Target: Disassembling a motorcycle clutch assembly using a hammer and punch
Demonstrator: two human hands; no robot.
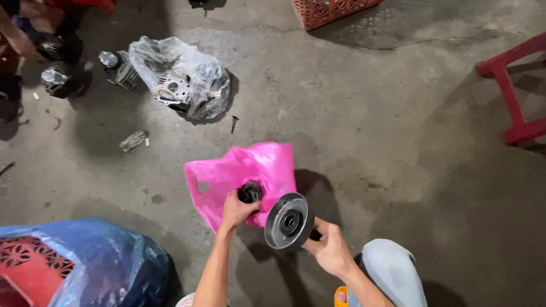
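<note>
I have the left hand [236, 210] closed around a small dark round part [249, 192] at the mouth of the pink plastic bag [239, 170], which lies on the concrete floor [369, 113]. My right hand [330, 250] grips a grey metal disc [289, 222] by its rim, just right of the bag, hub turned up toward me. To do this well, I judge the dark part should come clear of the bag film before it meets the disc's centre hole, with the disc held level. Beyond the bag sits a clear plastic bag [187, 74] of metal pieces; below-left of it is a blue-wrapped bundle [96, 261].
</note>
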